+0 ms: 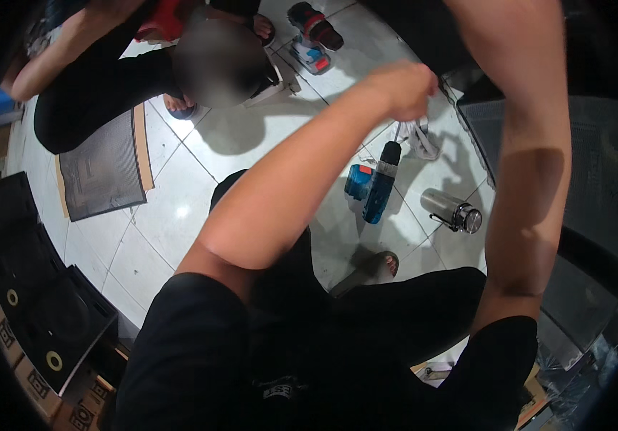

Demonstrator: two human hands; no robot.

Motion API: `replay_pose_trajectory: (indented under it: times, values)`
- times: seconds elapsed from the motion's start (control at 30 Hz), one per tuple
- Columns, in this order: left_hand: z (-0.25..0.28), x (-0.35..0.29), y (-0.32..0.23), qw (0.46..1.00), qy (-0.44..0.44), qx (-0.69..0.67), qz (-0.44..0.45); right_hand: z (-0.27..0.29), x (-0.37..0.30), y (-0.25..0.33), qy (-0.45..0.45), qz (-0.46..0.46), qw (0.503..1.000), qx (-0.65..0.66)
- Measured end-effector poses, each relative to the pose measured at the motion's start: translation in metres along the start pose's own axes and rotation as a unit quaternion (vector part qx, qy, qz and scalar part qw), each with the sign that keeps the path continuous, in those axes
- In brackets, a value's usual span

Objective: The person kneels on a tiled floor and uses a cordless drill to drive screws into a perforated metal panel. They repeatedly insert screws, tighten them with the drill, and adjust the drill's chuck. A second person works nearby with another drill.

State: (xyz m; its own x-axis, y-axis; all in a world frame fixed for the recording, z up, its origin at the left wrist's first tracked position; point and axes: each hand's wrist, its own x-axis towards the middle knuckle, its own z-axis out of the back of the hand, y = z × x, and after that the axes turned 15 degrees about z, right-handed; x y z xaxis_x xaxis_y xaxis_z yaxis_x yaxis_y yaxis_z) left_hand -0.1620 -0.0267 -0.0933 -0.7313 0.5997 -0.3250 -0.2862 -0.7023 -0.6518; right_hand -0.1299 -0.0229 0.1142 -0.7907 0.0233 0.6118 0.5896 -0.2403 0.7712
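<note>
My left hand [411,90] is raised over the floor with its fingers curled closed; whatever they hold, if anything, is hidden. My right forearm [528,187] reaches up along the right side, and its hand lies beyond the upper edge. Below my left hand, a teal cordless drill [381,188] lies on the tiles, a long bit in its chuck. Beside the bit is a crumpled white cloth [422,141]. A steel thermos flask [447,206] lies on its side between the drill and my right forearm. Dark mesh-covered panels [596,165] stand at the right.
A person in dark clothes [100,100] sits at the far left. A red-and-black cordless drill [315,32] lies at the back. A mesh grille panel [104,172] rests on the floor at left, near black speaker boxes [43,287] and cardboard boxes [36,381].
</note>
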Motion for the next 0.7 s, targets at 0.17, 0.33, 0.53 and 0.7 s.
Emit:
replay_pose_trajectory:
  times: [0.17, 0.33, 0.53, 0.7]
  values:
    - [0.007, 0.0, 0.03, 0.995, -0.026, 0.086, 0.044, 0.131, -0.124, -0.125, 0.016, -0.149, 0.985, -0.089]
    - [0.003, 0.01, 0.029, 0.993, -0.025, -0.027, 0.112, 0.177, -0.328, -0.221, 0.367, -0.375, 0.831, -0.186]
    - [0.009, 0.018, 0.011, 0.981, -0.081, -0.153, 0.084, 0.134, -0.446, -0.25, 0.311, -0.394, 0.865, 0.029]
    - [0.015, 0.019, 0.003, 0.971, -0.106, -0.178, 0.121, 0.076, -0.462, -0.25, 0.171, -0.262, 0.949, -0.026]
